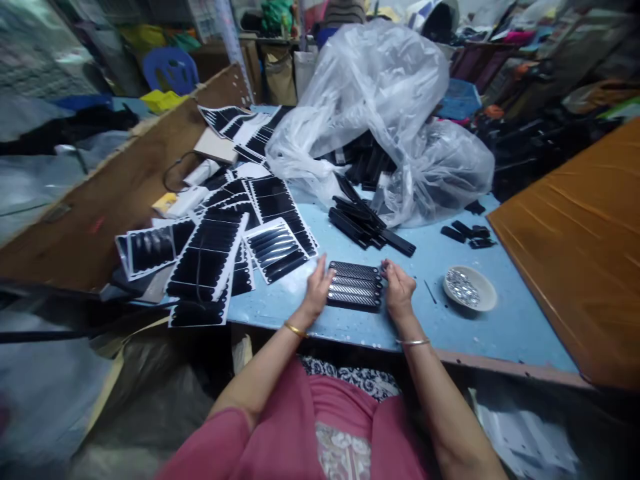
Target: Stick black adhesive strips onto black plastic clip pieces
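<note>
A row of several black strips (354, 285) with a carbon-like weave pattern lies side by side on the blue table in front of me. My left hand (316, 291) rests against the row's left edge, its fingers stretched out and the thumb near the strip ends. At the row's right edge, my right hand (399, 288) is closed in a pinch by the upper corner. Whatever is between those fingertips is too small to make out. To the right stands a white bowl (486, 293) holding many small shiny silver pieces.
Sheets of black stickers (207, 250) are piled on the left, beside a wooden board (125, 180). Behind the row, loose black plastic pieces (367, 223) spill from a big clear plastic bag (375, 73). An orange-brown panel (575, 253) borders the right side.
</note>
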`<state>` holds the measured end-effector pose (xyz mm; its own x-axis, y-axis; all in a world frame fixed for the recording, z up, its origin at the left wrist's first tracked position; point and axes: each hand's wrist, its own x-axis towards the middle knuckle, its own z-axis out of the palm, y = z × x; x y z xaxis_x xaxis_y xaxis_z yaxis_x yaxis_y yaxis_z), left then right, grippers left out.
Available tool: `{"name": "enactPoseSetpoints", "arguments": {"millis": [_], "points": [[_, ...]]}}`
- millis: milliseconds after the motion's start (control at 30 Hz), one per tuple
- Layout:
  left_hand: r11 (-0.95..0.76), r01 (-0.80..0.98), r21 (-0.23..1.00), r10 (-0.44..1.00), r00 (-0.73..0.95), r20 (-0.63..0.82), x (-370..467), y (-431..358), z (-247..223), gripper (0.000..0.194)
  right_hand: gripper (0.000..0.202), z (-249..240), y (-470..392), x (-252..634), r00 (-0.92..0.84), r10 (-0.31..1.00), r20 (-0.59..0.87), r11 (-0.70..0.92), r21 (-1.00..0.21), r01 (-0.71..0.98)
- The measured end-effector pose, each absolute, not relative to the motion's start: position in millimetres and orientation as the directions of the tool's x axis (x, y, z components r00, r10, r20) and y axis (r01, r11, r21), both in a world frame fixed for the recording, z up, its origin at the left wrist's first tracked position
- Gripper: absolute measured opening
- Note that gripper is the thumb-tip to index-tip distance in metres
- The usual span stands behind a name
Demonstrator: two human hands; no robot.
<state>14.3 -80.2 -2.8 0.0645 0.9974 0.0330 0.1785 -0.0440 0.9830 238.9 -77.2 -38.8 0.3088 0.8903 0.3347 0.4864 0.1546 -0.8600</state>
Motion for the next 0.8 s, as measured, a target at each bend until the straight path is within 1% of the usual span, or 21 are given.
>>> {"name": "enactPoseSetpoints", "arguments": {"millis": [67,100,167,267,333,367,400,433,467,533,600,667,733,800], "points": [[-0.027,0.189,0.982,0.995,0.104,0.007,22.6,-80.7,-5.0,0.062,0.046,-41.3,-72.3,225.1,0.399,0.863,0.310,0.133,-0.901,0.412],[-0.030,0.193,0.981,0.993,0.116,0.008,25.5,-81.7,-6.6,0.063,0.044,-41.6,-71.5,219.3,0.414,0.858,0.305,0.135,-0.910,0.392],[-0.040,0.198,0.979,0.991,0.131,0.014,28.5,-84.7,-9.2,0.065,0.043,-40.9,-71.5,211.9,0.389,0.869,0.306,0.151,-0.912,0.380],[-0.060,0.222,0.973,0.989,0.142,0.029,24.1,-87.1,-8.6,0.064,0.046,-37.6,-72.4,212.0,0.398,0.871,0.288,0.138,-0.921,0.364],[-0.133,0.321,0.938,0.982,0.172,0.081,11.1,-83.8,-4.7,0.063,0.048,-33.4,-73.6,218.3,0.403,0.874,0.272,0.114,-0.920,0.375],[-0.190,0.411,0.892,0.974,0.190,0.120,0.9,-80.5,-2.0,0.062,0.048,-30.1,-75.0,222.5,0.403,0.872,0.279,0.105,-0.910,0.402],[-0.249,0.521,0.816,0.965,0.209,0.161,-11.7,-76.6,1.0,0.062,0.048,-25.8,-77.0,226.5,0.400,0.866,0.299,0.103,-0.891,0.443],[-0.295,0.642,0.707,0.955,0.224,0.195,-26.1,-72.7,4.0,0.062,0.046,-20.3,-79.9,229.8,0.392,0.858,0.332,0.109,-0.864,0.492],[-0.297,0.754,0.586,0.954,0.214,0.208,-41.4,-69.7,6.8,0.062,0.044,-13.8,-83.6,231.5,0.377,0.846,0.376,0.126,-0.829,0.545],[-0.272,0.882,0.385,0.961,0.226,0.160,-70.4,-69.1,10.9,0.058,0.035,1.7,-94.3,228.0,0.306,0.821,0.482,0.200,-0.745,0.636],[-0.287,0.916,0.280,0.958,0.269,0.101,-91.0,-78.0,11.9,0.054,0.023,17.4,-109.4,213.0,0.182,0.792,0.582,0.324,-0.655,0.683],[-0.314,0.920,0.234,0.949,0.300,0.097,-99.6,-95.1,10.2,0.053,0.016,29.2,-128.0,188.1,0.029,0.755,0.655,0.475,-0.577,0.664],[-0.335,0.916,0.221,0.941,0.313,0.130,-98.6,-116.0,7.4,0.052,0.023,33.3,-147.1,158.4,-0.117,0.718,0.686,0.612,-0.543,0.575],[-0.358,0.905,0.228,0.931,0.327,0.164,-94.2,-136.2,5.3,0.048,0.031,28.4,-162.7,130.3,-0.247,0.710,0.660,0.681,-0.554,0.479]]}}
